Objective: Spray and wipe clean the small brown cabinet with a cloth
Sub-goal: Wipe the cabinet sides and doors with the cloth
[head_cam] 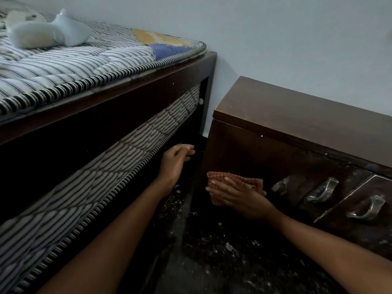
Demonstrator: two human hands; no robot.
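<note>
The small brown cabinet (292,115) stands against the wall at the right, its left side panel facing me. My right hand (239,198) presses a red-checked cloth (216,183) flat against the lower part of that side panel. My left hand (176,160) is held low in the dark gap between the bed and the cabinet, fingers loosely curled, with nothing visible in it. A pale spray bottle (46,32) lies on its side on the mattress at the top left.
A wooden bed frame (148,85) with a striped mattress (74,64) fills the left side, and a second striped mattress sits below it. Metal drawer handles (322,192) line the cabinet front. The dark floor (212,251) is speckled with debris.
</note>
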